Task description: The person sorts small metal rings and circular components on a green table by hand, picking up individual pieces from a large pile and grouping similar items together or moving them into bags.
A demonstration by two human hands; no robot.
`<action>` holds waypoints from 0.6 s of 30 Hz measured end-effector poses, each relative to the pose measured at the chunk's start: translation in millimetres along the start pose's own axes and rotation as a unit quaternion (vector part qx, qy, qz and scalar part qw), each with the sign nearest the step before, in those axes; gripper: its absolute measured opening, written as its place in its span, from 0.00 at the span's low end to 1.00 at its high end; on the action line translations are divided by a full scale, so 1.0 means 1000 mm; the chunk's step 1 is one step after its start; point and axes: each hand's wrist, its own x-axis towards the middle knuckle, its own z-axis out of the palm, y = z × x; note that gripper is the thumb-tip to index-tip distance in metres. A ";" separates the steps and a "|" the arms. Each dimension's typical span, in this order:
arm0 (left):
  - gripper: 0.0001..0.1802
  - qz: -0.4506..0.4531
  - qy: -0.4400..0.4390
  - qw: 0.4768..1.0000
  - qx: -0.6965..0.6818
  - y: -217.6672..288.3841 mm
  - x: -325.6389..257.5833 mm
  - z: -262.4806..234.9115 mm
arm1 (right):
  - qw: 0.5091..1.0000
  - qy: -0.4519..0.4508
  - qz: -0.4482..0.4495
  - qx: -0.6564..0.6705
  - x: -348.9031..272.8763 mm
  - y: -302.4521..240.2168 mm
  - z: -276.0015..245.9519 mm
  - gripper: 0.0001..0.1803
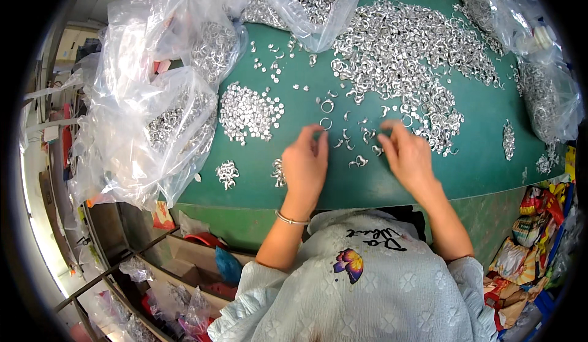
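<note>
Over the green tabletop (pixel 358 189), my left hand (pixel 305 164) has its thumb and forefinger bent close together beside a small silver ring (pixel 326 123). Whatever those fingertips pinch is too small to make out. My right hand (pixel 410 157) hovers across from it, thumb and forefinger apart, with no piece visible between them. Small curved silver metal pieces (pixel 358 161) lie between the hands. Another silver ring (pixel 327 106) rests just beyond the left fingertips, and a third ring (pixel 407 120) is by the right hand's fingers. Both hands are slightly blurred.
A wide heap of curved silver pieces (pixel 398 48) spreads over the far right. Small flower-like silver pieces (pixel 248 114) are piled at left, near a little cluster (pixel 227 175). Clear plastic bags (pixel 177 97) of metal parts line the left side; another bag (pixel 542 91) stands right.
</note>
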 end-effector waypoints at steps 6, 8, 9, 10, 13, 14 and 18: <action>0.06 0.032 -0.075 0.997 0.003 -0.001 -0.019 0.008 | 0.994 0.004 -0.099 -0.035 0.002 0.004 0.009 0.08; 0.05 0.000 -0.122 0.992 -0.031 0.003 -0.019 0.000 | 0.995 -0.042 -0.090 -0.015 -0.005 0.001 0.002 0.07; 0.05 -0.003 -0.111 0.994 -0.026 0.003 -0.018 -0.001 | 0.998 -0.023 -0.066 -0.005 -0.004 0.000 -0.001 0.07; 0.05 -0.006 -0.099 0.995 -0.020 0.004 -0.016 -0.001 | 0.999 -0.004 -0.042 0.005 -0.002 0.000 -0.004 0.07; 0.05 0.031 -0.078 0.996 0.006 0.006 -0.007 0.008 | 0.996 0.055 -0.068 0.006 0.014 -0.001 0.000 0.08; 0.05 0.052 -0.073 0.996 0.017 0.007 -0.006 0.011 | 0.993 0.074 -0.093 0.001 0.021 0.000 0.005 0.08; 0.05 0.073 -0.084 0.994 -0.001 0.008 -0.008 0.012 | 0.989 0.012 -0.135 -0.063 0.032 0.006 0.011 0.08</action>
